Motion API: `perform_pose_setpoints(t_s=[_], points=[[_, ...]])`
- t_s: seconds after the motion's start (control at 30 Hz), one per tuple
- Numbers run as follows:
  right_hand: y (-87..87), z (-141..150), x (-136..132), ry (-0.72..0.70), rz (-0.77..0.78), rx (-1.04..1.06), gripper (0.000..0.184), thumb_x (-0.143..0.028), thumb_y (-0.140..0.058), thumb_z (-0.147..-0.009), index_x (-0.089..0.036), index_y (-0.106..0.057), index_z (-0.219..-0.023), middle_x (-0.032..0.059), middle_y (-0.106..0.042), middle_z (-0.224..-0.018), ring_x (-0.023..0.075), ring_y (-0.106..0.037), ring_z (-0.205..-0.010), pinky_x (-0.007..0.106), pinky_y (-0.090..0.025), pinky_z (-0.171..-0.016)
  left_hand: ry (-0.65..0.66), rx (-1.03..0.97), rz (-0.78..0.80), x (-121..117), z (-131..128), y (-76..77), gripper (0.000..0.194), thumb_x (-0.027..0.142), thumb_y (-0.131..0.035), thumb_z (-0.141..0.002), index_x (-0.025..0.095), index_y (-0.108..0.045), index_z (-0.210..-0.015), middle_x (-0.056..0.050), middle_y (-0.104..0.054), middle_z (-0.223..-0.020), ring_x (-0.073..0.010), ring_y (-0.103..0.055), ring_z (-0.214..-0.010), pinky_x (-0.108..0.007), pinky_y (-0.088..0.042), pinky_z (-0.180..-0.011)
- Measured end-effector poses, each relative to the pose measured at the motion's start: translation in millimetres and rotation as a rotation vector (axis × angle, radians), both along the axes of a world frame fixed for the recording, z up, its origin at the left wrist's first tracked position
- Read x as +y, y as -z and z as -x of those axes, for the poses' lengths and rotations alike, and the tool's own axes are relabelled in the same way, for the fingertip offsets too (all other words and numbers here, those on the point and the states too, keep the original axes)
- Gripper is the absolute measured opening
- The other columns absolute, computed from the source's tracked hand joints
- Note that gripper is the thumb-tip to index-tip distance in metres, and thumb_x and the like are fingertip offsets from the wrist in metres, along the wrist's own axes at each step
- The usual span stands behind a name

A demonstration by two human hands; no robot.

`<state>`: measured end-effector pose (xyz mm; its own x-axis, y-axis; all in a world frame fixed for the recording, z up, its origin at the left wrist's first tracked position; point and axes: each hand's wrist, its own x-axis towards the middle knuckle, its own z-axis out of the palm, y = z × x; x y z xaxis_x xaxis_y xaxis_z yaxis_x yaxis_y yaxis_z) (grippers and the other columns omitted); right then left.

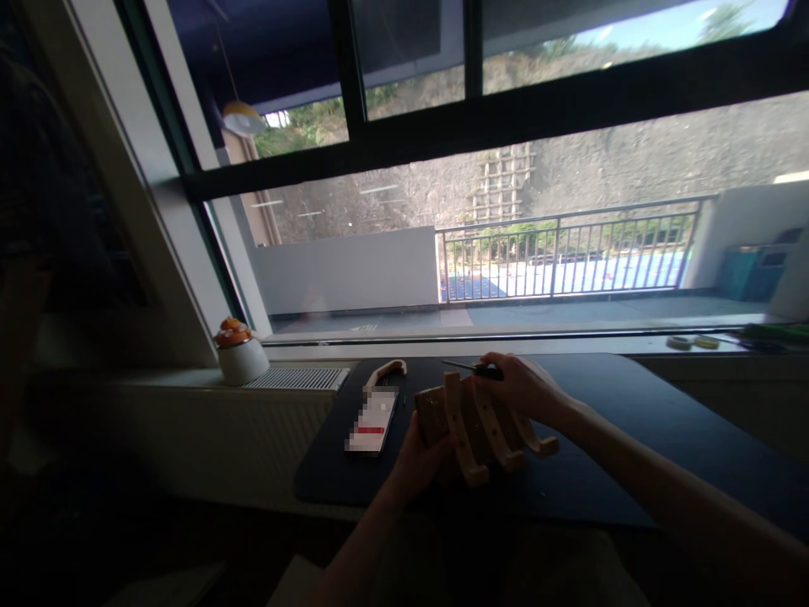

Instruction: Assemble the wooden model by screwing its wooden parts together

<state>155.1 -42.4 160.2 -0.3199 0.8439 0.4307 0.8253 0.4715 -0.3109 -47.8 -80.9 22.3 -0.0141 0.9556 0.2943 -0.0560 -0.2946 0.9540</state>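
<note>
My left hand [412, 465] is closed around the near left end of a wooden hook rack [431, 415], tilted above the dark table. Three curved wooden hooks [464, 434] show across its board, with dark holes in them. My right hand [523, 389] grips a screwdriver [488, 372] by its black handle, just over the rack's far edge. The thin shaft points left. Part of the board lies hidden behind the hooks and my right hand. A loose curved wooden hook [387, 371] rests on the table to the left, beside a few small screws too tiny to make out well.
On the dark table [607, 421], a phone [372, 426] with a lit, blurred screen lies left of the rack. A white pot with an orange top [242, 358] stands by the radiator grille [300, 378]. Tape rolls [681, 343] sit on the windowsill at right.
</note>
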Motion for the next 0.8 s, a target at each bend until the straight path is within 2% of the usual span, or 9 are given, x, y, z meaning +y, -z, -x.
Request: perform_pose_setpoints(t_s=[0.13,0.17,0.23,0.3,0.43,0.53,0.63,0.73,0.8], points=[[9.3,-22,-14,0.012,0.015,0.057,0.041,-0.049,-0.052,-0.082,-0.020,-0.062,-0.111,0.0062,-0.072,-0.090,0.0218,-0.065,-0.078,0.028,-0.043,-0.061,-0.004,-0.034,0.029,-3,-2,-4.7,0.053,0.032,-0.077,-0.068,0.020,-0.052,-0.113,-0.006,-0.066,-0.106,-0.0257,-0.062,-0.099,-0.038,-0.052,-0.083],[16.1,-29,-20,0.006,0.030,0.075,0.040,-0.048,-0.052,-0.082,-0.021,-0.063,-0.109,0.0052,-0.072,-0.089,0.0211,-0.065,-0.076,0.027,-0.044,-0.062,0.001,-0.042,0.032,-4,-2,-5.4,0.052,0.032,-0.078,-0.068,0.020,-0.052,-0.112,-0.006,-0.066,-0.106,-0.0258,-0.062,-0.099,-0.038,-0.052,-0.083],[33.9,-42,-35,-0.090,0.173,0.154,0.034,-0.044,-0.051,-0.084,-0.022,-0.065,-0.105,0.0021,-0.073,-0.081,0.0196,-0.065,-0.070,0.028,-0.046,-0.060,0.012,-0.053,0.029,-4,-3,-5.6,0.051,0.031,-0.077,-0.068,0.019,-0.052,-0.111,-0.007,-0.065,-0.107,-0.0261,-0.062,-0.100,-0.038,-0.053,-0.082],[53.3,-49,-47,-0.194,0.292,0.207,0.032,-0.042,-0.053,-0.083,-0.023,-0.066,-0.106,0.0016,-0.074,-0.089,0.0200,-0.066,-0.076,0.029,-0.049,-0.068,0.017,-0.056,0.028,-3,-3,-4.5,0.052,0.031,-0.078,-0.068,0.019,-0.051,-0.112,-0.007,-0.065,-0.108,-0.0265,-0.062,-0.100,-0.039,-0.054,-0.082],[77.6,-44,-54,-0.193,0.386,0.216,0.034,-0.046,-0.056,-0.082,-0.020,-0.069,-0.098,0.0027,-0.074,-0.087,0.0227,-0.066,-0.078,0.030,-0.048,-0.068,0.012,-0.051,0.026,-1,-2,-1.1,0.053,0.031,-0.077,-0.069,0.020,-0.051,-0.114,-0.008,-0.064,-0.109,-0.0271,-0.062,-0.101,-0.039,-0.054,-0.082],[78.5,-38,-52,-0.214,0.385,0.181,0.032,-0.047,-0.052,-0.084,-0.021,-0.069,-0.088,0.0027,-0.073,-0.082,0.0226,-0.066,-0.076,0.029,-0.048,-0.065,0.002,-0.047,0.041,-1,-1,-0.3,0.052,0.033,-0.077,-0.070,0.020,-0.051,-0.113,-0.008,-0.065,-0.108,-0.0272,-0.062,-0.101,-0.039,-0.054,-0.081],[70.8,-43,-54,-0.170,0.323,0.095,0.033,-0.049,-0.051,-0.085,-0.023,-0.065,-0.099,0.0031,-0.073,-0.087,0.0221,-0.067,-0.074,0.030,-0.047,-0.063,0.005,-0.046,0.037,-2,-1,-2.1,0.052,0.032,-0.077,-0.069,0.020,-0.051,-0.113,-0.008,-0.065,-0.108,-0.0269,-0.062,-0.100,-0.040,-0.053,-0.082],[58.7,-56,-61,-0.083,0.192,-0.044,0.029,-0.039,-0.046,-0.088,-0.025,-0.056,-0.111,0.0037,-0.073,-0.093,0.0217,-0.068,-0.074,0.028,-0.045,-0.057,0.009,-0.051,0.032,-3,-2,-4.1,0.052,0.032,-0.077,-0.069,0.020,-0.051,-0.112,-0.007,-0.065,-0.108,-0.0265,-0.062,-0.099,-0.040,-0.053,-0.082],[49.9,-63,-67,-0.045,0.046,-0.202,0.020,-0.028,-0.043,-0.088,-0.024,-0.057,-0.101,0.0032,-0.071,-0.087,0.0210,-0.068,-0.069,0.027,-0.040,-0.052,0.014,-0.058,0.026,-3,-3,-4.1,0.052,0.031,-0.077,-0.069,0.020,-0.050,-0.112,-0.007,-0.064,-0.108,-0.0264,-0.062,-0.100,-0.040,-0.053,-0.083]])
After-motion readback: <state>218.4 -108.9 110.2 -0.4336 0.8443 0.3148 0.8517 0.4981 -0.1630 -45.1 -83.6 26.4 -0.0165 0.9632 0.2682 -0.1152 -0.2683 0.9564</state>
